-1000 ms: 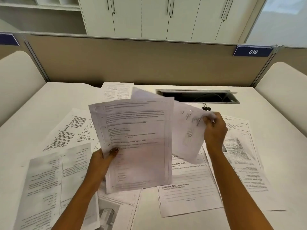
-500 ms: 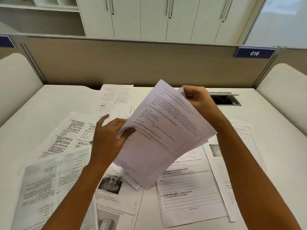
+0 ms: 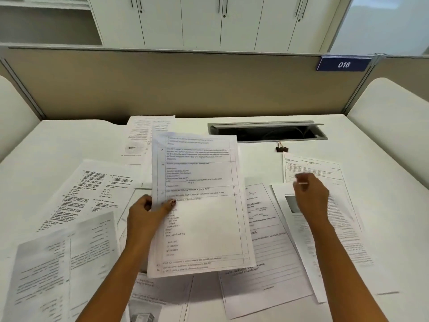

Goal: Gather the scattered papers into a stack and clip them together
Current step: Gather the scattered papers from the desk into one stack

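My left hand (image 3: 148, 213) grips the left edge of a small stack of printed sheets (image 3: 199, 205), held upright above the white desk (image 3: 383, 205). My right hand (image 3: 310, 195) hovers, fingers loosely apart and holding nothing, over the loose papers at the right (image 3: 325, 228). More printed sheets lie scattered: one far back (image 3: 148, 135), two at the left (image 3: 92, 189) (image 3: 58, 270), one in the middle right (image 3: 267, 252), one near the front (image 3: 157, 296). A small black binder clip (image 3: 281, 149) lies on the desk near the cable slot.
An open cable slot (image 3: 267, 132) is sunk into the desk at the back. A beige partition (image 3: 185, 89) with a blue "016" tag (image 3: 343, 64) closes off the far side. White side panels stand left and right. Cabinets are behind.
My right hand let go of the gathered sheets and moved right and down toward the papers on the right. My left hand now holds the stack alone, turned upright.
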`<state>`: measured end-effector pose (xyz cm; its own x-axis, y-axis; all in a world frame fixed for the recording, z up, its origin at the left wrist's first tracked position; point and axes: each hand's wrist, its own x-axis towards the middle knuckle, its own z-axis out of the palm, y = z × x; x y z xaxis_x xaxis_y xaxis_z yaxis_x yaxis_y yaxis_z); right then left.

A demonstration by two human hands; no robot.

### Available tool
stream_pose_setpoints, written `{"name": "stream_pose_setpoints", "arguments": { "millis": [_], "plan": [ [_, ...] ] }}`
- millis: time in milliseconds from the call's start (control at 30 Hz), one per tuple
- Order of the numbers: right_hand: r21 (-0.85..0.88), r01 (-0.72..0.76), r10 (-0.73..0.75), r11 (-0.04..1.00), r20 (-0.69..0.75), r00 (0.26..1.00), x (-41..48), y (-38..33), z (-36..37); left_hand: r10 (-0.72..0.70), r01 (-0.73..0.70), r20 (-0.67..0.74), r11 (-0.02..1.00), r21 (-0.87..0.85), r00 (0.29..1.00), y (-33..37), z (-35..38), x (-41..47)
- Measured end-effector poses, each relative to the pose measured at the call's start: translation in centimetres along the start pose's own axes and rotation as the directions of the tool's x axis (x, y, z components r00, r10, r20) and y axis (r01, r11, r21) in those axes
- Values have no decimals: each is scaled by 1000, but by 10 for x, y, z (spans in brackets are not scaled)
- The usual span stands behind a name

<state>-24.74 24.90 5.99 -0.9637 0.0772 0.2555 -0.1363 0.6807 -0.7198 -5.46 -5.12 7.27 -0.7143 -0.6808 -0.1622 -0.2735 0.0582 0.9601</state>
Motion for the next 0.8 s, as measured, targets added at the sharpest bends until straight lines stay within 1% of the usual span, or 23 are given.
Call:
{"name": "stream_pose_setpoints", "arguments": {
  "millis": [67, 133, 167, 233, 300, 367, 433, 500, 600, 700, 733, 767, 800],
  "plan": [
    [-83, -153, 151, 985, -21, 988, -8, 30, -5, -84, 84, 15, 995, -50, 996, -12, 7, -1],
    [-157, -264, 260, 952, -44, 965, -16, 48, -13, -173, 176, 43, 982, -69, 984, -23, 13, -1],
    [-178, -283, 279, 942, -51, 959, -20, 55, -17, -218, 223, 60, 971, -91, 974, -27, 15, -1],
    [-232, -279, 272, 932, -62, 960, -26, 68, -21, -256, 265, 91, 958, -106, 962, -37, 17, 2],
    [-350, -288, 275, 892, -85, 958, -29, 82, -22, -251, 261, 114, 962, -80, 961, -54, 18, 8],
    [-435, -367, 348, 822, -126, 929, -30, 90, -27, -233, 235, 106, 972, -8, 967, -52, 21, 6],
    [-469, -467, 445, 749, -166, 880, -31, 91, -34, -186, 182, 67, 981, 66, 980, -43, 24, 2],
    [-492, -525, 505, 694, -186, 843, -30, 88, -41, -130, 125, 52, 988, 94, 990, -40, 26, 4],
    [-503, -586, 585, 636, -181, 791, -23, 83, -47, -80, 76, 78, 996, 52, 994, -38, 28, 5],
    [-452, -662, 675, 598, -162, 720, -15, 81, -52, -104, 108, 109, 994, -28, 989, -39, 29, 5],
    [-441, -668, 681, 599, -158, 715, -13, 81, -54, -107, 113, 116, 992, -51, 987, -39, 30, 5],
    [-430, -656, 663, 620, -159, 731, -12, 80, -55, -109, 118, 123, 990, -73, 986, -39, 31, 5],
    [-402, -627, 619, 668, -167, 767, -12, 78, -56, -105, 118, 131, 988, -96, 986, -40, 32, 4]
  ]
}}
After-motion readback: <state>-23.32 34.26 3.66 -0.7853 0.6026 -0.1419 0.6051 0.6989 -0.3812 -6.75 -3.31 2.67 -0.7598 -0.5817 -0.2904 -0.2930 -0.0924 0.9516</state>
